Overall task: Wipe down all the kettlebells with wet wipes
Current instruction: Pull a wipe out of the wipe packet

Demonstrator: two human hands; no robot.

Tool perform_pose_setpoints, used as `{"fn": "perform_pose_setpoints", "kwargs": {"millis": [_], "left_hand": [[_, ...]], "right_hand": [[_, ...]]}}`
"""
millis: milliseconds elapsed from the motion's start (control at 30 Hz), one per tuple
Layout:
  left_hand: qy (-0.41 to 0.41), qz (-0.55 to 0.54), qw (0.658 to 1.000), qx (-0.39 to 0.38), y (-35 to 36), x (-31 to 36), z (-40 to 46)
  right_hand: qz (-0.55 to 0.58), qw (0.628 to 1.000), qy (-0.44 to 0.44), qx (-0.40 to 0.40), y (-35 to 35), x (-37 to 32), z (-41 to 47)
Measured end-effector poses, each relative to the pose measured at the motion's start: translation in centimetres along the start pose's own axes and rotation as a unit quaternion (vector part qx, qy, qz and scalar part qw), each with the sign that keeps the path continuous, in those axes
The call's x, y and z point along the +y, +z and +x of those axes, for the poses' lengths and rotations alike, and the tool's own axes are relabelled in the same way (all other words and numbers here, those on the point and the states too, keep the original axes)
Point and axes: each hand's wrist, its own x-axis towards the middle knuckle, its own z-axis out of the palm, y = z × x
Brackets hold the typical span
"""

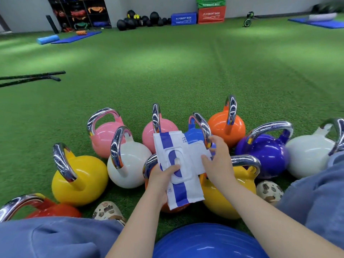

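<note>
We have one head-worn view, looking forward and down. It sits close above the kettlebells (186, 146), with turf floor (167, 71) stretching beyond.

Kettlebells w/ chrome handles stand clustered on green turf: two pink (104, 135) (167, 129) at 11–12 o'clock, blue (194, 135) and orange (226, 127) at 1, purple (264, 151) and white (310, 154) at 3, another white (130, 164) and yellow (80, 181) at 9, red (54, 210) at 8, yellow (229, 192) centre. White-and-blue wet wipes pack (178, 168), flap lifted open, is held above the centre.
</note>
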Motion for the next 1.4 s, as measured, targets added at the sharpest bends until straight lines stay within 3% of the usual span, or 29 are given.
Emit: {"fn": "perform_pose_setpoints", "kwargs": {"millis": [100,167,333,567,700,900,1033,1167,1400], "left_hand": [[0.05,-0.005,0.999,0.005,0.3,-0.2,-0.1],[0.086,0.005,0.996,-0.009,0.5,-0.3,-0.3],[0.13,0.03,0.991,-0.005,1.1,-0.6,-0.5],[0.175,0.082,0.981,0.033,1.7,-0.8,-0.8],[0.194,0.103,0.974,0.045,1.7,-0.5,-1.1],[0.162,0.048,0.984,0.062,1.4,0.2,-1.4],[0.146,0.03,0.988,0.045,1.2,0.4,-1.1],[0.173,0.108,0.974,0.099,0.9,0.4,-0.7],[0.185,0.087,0.968,0.145,0.4,0.8,-0.3]], "right_hand": [[-0.154,0.968,-0.197,0.011,0.4,0.3,-0.5],[-0.176,0.955,-0.239,-0.015,0.8,-0.4,-1.2],[-0.231,0.95,-0.207,-0.038,1.6,-1.3,-1.8],[-0.255,0.949,-0.186,-0.009,2.1,-1.8,-1.7],[-0.179,0.973,-0.142,-0.033,2.3,-1.6,-1.6],[-0.04,0.993,-0.069,-0.084,2.4,-2.8,-1.6],[0.018,0.992,-0.016,-0.126,1.9,-3.3,-1.9],[0.049,0.989,0.008,-0.138,2.2,-3.4,-2.2],[0.207,0.964,0.112,-0.123,2.5,-3.7,-1.9]]}}
